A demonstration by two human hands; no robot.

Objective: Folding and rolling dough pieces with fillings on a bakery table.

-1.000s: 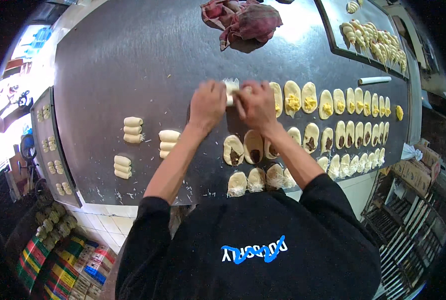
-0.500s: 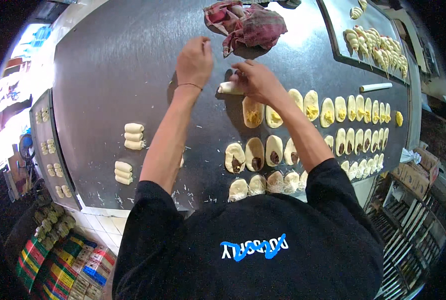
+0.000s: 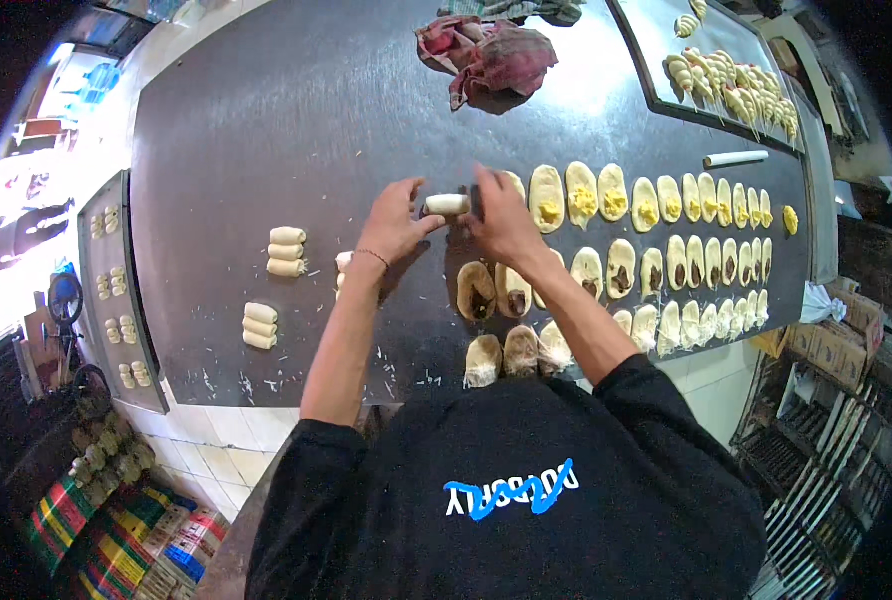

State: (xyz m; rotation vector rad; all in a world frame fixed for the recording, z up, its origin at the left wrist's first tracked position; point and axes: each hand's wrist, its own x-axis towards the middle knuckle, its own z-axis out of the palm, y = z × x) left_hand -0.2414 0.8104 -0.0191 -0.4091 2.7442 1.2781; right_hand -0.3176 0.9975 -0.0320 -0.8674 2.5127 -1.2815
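A pale rolled dough piece (image 3: 448, 204) sits between my two hands, with a dark shadow on the table below it. My left hand (image 3: 394, 222) is at its left end, thumb stretched along the near side. At the right end is my right hand (image 3: 506, 215), thumb low against the roll and index finger pointing away from me. Both hands appear to hold the roll by its ends, though the contact is partly hidden. Just right of my right hand stands a row of flat dough ovals with yellow filling (image 3: 582, 200). Nearer me lie ovals with dark filling (image 3: 516, 300).
Finished rolls (image 3: 286, 252) lie grouped at left, and another group (image 3: 343, 262) is partly behind my left forearm. Shredded dough-topped ovals (image 3: 482, 362) line the near edge. A red cloth (image 3: 496, 60), a white rolling stick (image 3: 735, 159) and trays of shaped dough (image 3: 731, 85) (image 3: 126, 300) surround the work area.
The dough roll has come nearer to me. My left hand has moved down and right to its left end, while my right hand stays at its right end. The view has shifted slightly.
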